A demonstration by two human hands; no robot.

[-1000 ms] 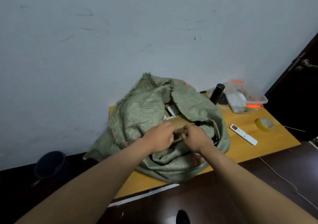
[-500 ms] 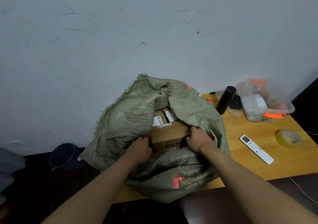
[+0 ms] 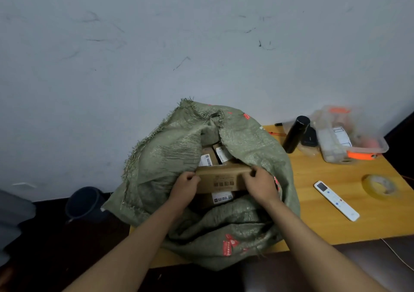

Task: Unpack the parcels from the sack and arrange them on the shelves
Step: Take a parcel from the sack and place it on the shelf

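Note:
A green woven sack (image 3: 170, 157) lies open on a wooden table (image 3: 336, 220) against the wall. In its mouth a brown cardboard parcel (image 3: 220, 179) is raised above other labelled parcels (image 3: 210, 156). My left hand (image 3: 184, 187) grips the parcel's left end and my right hand (image 3: 259, 184) grips its right end. Another parcel with a white label (image 3: 221, 196) shows just below it. No shelves are in view.
Right of the sack stand a black bottle (image 3: 295, 133) and a clear plastic box (image 3: 349, 135) with orange clips. A white remote (image 3: 336, 199) and a roll of yellow tape (image 3: 379, 186) lie on the table. A dark bin (image 3: 84, 204) sits on the floor at left.
My hands parted the sack's mouth, took hold of the brown parcel at both ends and lifted it partly out. The camera has moved closer.

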